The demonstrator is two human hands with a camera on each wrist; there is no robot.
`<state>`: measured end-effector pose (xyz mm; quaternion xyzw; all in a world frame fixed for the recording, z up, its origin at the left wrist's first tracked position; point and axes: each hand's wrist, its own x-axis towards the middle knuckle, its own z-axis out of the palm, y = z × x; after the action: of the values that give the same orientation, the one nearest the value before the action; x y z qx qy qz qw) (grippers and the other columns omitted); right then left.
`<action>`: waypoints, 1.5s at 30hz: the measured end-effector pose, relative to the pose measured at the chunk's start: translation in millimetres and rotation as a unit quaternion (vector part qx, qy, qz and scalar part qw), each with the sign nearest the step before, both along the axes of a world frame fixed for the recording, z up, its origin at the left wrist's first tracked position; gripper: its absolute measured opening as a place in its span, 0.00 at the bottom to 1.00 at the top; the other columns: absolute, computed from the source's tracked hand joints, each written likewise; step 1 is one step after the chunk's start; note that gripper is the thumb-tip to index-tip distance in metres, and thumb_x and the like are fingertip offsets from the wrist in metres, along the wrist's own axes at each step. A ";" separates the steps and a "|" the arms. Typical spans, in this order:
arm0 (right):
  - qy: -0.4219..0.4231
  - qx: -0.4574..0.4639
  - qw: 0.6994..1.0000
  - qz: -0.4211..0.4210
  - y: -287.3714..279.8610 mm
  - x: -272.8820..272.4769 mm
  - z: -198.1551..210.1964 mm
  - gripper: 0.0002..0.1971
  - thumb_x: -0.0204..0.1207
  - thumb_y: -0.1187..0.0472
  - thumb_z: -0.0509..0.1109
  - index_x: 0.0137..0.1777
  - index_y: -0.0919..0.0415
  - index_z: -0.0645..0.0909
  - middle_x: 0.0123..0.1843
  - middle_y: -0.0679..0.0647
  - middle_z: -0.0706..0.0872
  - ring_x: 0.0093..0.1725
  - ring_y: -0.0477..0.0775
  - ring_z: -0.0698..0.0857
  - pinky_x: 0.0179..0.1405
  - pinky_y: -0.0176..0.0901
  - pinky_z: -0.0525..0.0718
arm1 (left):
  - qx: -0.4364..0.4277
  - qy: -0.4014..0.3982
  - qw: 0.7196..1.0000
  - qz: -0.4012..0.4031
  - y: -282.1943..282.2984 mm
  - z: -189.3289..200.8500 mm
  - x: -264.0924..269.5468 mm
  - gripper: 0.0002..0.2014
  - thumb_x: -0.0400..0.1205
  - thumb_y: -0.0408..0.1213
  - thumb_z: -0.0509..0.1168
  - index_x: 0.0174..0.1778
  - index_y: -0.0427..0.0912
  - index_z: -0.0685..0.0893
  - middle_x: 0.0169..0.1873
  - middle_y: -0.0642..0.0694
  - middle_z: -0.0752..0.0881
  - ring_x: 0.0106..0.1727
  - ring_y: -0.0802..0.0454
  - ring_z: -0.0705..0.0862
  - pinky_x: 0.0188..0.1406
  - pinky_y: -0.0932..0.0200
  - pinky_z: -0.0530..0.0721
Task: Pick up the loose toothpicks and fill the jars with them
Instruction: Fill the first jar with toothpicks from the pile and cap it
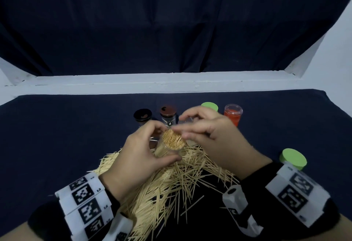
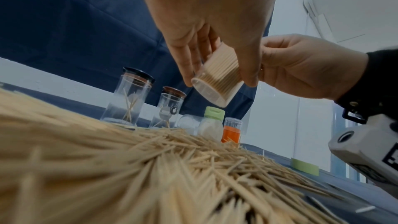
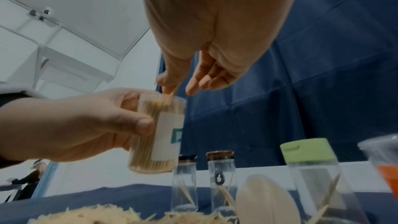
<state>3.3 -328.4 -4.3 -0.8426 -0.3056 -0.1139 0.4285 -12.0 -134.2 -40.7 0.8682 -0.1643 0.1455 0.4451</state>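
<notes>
The left hand point(image 1: 142, 154) grips a clear jar point(image 1: 170, 144) above the pile, fingers and thumb curled round its wall. The jar is tilted, lidless, and packed tight with toothpicks whose tips stand at its mouth. It carries a white label with a green patch. The right hand point(image 1: 211, 136) is at the jar mouth; thumb and forefinger are pressed together on 1 toothpick point(image 3: 172, 94) whose lower end is among the packed tips. The other fingers point(image 3: 206, 81) are loosely bent and apart.

Loose toothpicks point(image 1: 171, 181) lie heaped on the dark cloth point(image 1: 57, 136) under both wrists.

Behind the pile stand 4 upright containers in a row:
1. Black-lidded jar point(image 1: 142, 117): clear, a few toothpicks inside.
2. Brown-lidded jar point(image 1: 168, 114): clear, a few toothpicks inside.
3. Green-capped jar point(image 3: 316, 176): clear, a few toothpicks inside.
4. Orange container point(image 1: 232, 114): clear rim, contents cannot be determined.

Another clear jar point(image 3: 267, 200), packed with toothpicks, lies on its side in front of the row. A green lid point(image 1: 293, 158) lies separate, just beside the right wrist.

The cloth is bare to the left and right of the pile, out to a white ledge point(image 1: 171, 82) along its far edge.
</notes>
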 end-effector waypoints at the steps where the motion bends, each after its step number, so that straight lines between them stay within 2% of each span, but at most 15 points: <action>1: 0.025 0.025 0.999 0.001 -7.6 -4.4 9.2 0.14 0.76 0.62 0.71 0.57 0.43 0.86 0.55 0.39 0.83 0.58 0.41 0.79 0.59 0.35 0.78 | -0.003 0.003 1.000 -0.008 -1.2 1.7 -0.5 0.27 0.58 0.56 0.79 0.50 0.58 0.78 0.47 0.64 0.83 0.52 0.62 0.84 0.51 0.54 0.87; 4: 0.052 0.088 0.994 -0.027 -33.3 -18.5 36.1 0.18 0.75 0.63 0.71 0.56 0.37 0.84 0.52 0.40 0.87 0.53 0.43 0.84 0.56 0.37 0.82 | -0.004 0.000 1.000 -0.021 -8.1 8.5 -1.2 0.28 0.57 0.58 0.78 0.50 0.59 0.77 0.47 0.61 0.84 0.52 0.60 0.84 0.51 0.54 0.87; 7: 0.049 0.116 0.989 -0.073 -61.8 -34.8 54.5 0.11 0.69 0.56 0.73 0.49 0.40 0.87 0.48 0.43 0.90 0.50 0.48 0.87 0.54 0.40 0.85 | 0.002 -0.006 1.000 -0.028 -19.8 17.0 -3.1 0.28 0.55 0.60 0.76 0.49 0.58 0.77 0.47 0.61 0.83 0.51 0.63 0.83 0.52 0.56 0.87; 11: 0.048 0.019 0.987 -0.153 -106.6 -56.2 57.6 0.09 0.64 0.48 0.72 0.44 0.41 0.87 0.44 0.37 0.90 0.48 0.39 0.87 0.53 0.30 0.81 | -0.003 -0.001 0.998 -0.056 -41.4 25.1 -6.6 0.28 0.55 0.59 0.77 0.48 0.59 0.76 0.46 0.62 0.82 0.51 0.64 0.82 0.51 0.58 0.86; 15: 0.096 -0.141 0.962 -0.213 -148.2 -69.0 26.6 0.11 0.68 0.58 0.79 0.39 0.37 0.85 0.40 0.39 0.88 0.43 0.40 0.85 0.47 0.31 0.81 | -0.011 0.015 0.996 -0.090 -64.8 26.8 -8.2 0.27 0.57 0.54 0.80 0.48 0.57 0.77 0.47 0.60 0.83 0.51 0.64 0.82 0.48 0.64 0.85; 17: 0.156 -0.229 0.937 -0.214 -160.1 -72.0 5.8 0.10 0.70 0.60 0.78 0.42 0.40 0.86 0.43 0.40 0.87 0.44 0.42 0.85 0.48 0.33 0.81 | -0.008 0.016 0.995 -0.097 -76.1 25.2 -8.4 0.27 0.58 0.49 0.82 0.49 0.55 0.77 0.47 0.59 0.83 0.52 0.65 0.81 0.47 0.69 0.83; 19: 0.193 -0.328 0.903 -0.199 -164.0 -71.0 -13.7 0.11 0.73 0.57 0.75 0.54 0.44 0.86 0.49 0.40 0.84 0.49 0.43 0.83 0.52 0.32 0.79 | 0.006 0.014 0.995 -0.103 -86.1 23.6 -8.9 0.27 0.58 0.47 0.83 0.49 0.55 0.77 0.47 0.59 0.82 0.52 0.66 0.80 0.46 0.74 0.81; 22: 0.209 -0.428 0.862 -0.171 -157.7 -65.9 -31.4 0.22 0.78 0.55 0.69 0.71 0.41 0.74 0.64 0.43 0.78 0.62 0.47 0.79 0.64 0.42 0.77 | 0.023 0.012 0.993 -0.116 -98.6 21.7 -9.9 0.27 0.59 0.43 0.84 0.47 0.58 0.75 0.46 0.60 0.81 0.54 0.71 0.77 0.44 0.81 0.75; 25: 0.208 -0.467 0.851 -0.123 -143.5 -59.8 -40.5 0.25 0.81 0.55 0.65 0.76 0.40 0.66 0.67 0.47 0.73 0.66 0.52 0.77 0.65 0.50 0.78 | 0.038 0.007 0.992 -0.119 -104.4 18.1 -9.5 0.27 0.59 0.43 0.84 0.46 0.57 0.76 0.44 0.63 0.80 0.52 0.73 0.77 0.48 0.73 0.80; 28: 0.204 -0.501 0.835 -0.101 -131.0 -54.4 -42.7 0.19 0.82 0.58 0.63 0.72 0.45 0.71 0.64 0.52 0.73 0.60 0.57 0.79 0.56 0.54 0.82 | 0.037 0.015 0.992 -0.121 -105.9 14.6 -8.6 0.27 0.59 0.42 0.84 0.47 0.55 0.77 0.44 0.63 0.80 0.52 0.70 0.78 0.50 0.64 0.84; 33: 0.160 -0.524 0.831 -0.100 -123.0 -50.7 -41.0 0.08 0.80 0.64 0.60 0.55 0.53 0.77 0.57 0.53 0.73 0.52 0.54 0.78 0.43 0.47 0.79 | 0.039 0.014 0.993 -0.111 -102.6 11.7 -7.0 0.27 0.59 0.43 0.84 0.48 0.53 0.78 0.44 0.62 0.81 0.52 0.69 0.78 0.51 0.59 0.85; 35: 0.144 -0.507 0.846 -0.086 -122.6 -49.0 -41.4 0.06 0.80 0.62 0.62 0.52 0.52 0.78 0.55 0.49 0.71 0.53 0.51 0.75 0.46 0.45 0.78 | 0.039 0.019 0.994 -0.103 -99.1 11.1 -6.1 0.27 0.59 0.45 0.84 0.48 0.56 0.77 0.45 0.63 0.81 0.53 0.71 0.78 0.51 0.63 0.85; 38: 0.174 -0.398 0.898 -0.075 -114.0 -47.1 -38.5 0.02 0.79 0.57 0.66 0.50 0.53 0.79 0.51 0.44 0.73 0.54 0.46 0.76 0.55 0.43 0.78 | 0.024 0.029 0.995 -0.095 -92.4 10.4 -4.7 0.27 0.59 0.43 0.84 0.48 0.54 0.78 0.45 0.64 0.82 0.52 0.72 0.79 0.51 0.68 0.84; 41: 0.186 -0.343 0.920 -0.049 -94.0 -47.9 -37.4 0.07 0.77 0.54 0.71 0.52 0.54 0.81 0.51 0.45 0.77 0.52 0.44 0.77 0.54 0.38 0.77 | 0.010 0.037 0.996 -0.086 -85.6 10.1 -4.3 0.26 0.59 0.42 0.84 0.48 0.53 0.78 0.45 0.62 0.83 0.50 0.70 0.81 0.51 0.68 0.83; 45: 0.220 -0.412 0.884 0.005 -72.6 -46.3 -47.2 0.14 0.69 0.53 0.78 0.53 0.52 0.81 0.51 0.46 0.77 0.51 0.49 0.79 0.49 0.45 0.81 | 0.003 0.034 0.996 -0.077 -76.5 11.1 -7.0 0.26 0.60 0.42 0.84 0.47 0.55 0.77 0.45 0.63 0.83 0.51 0.69 0.81 0.52 0.67 0.83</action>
<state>-43.0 -401.0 -51.6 -0.9450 -0.2271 0.2132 0.0993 -19.0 -210.7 -29.6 0.8587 -0.2160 0.0807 0.4576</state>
